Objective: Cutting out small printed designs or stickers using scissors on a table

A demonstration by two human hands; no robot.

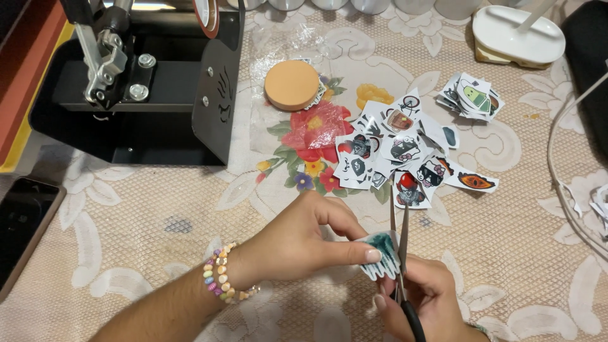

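Left hand (297, 240): grip closed on a teal printed paper cutout (382, 254), thumb and forefinger pinching its left edge so it stands clear of the counter (126, 253) and meets the blades. Right hand (415, 297): grip closed through the handles of scissors (400, 253), blades pointing away, narrowly parted beside the cutout's right edge. Finished sticker cutouts (399, 155) heaped beyond, within reach. Round orange disc (291, 84) and black press machine (152, 82) farther back; phone (25, 221) at left edge.
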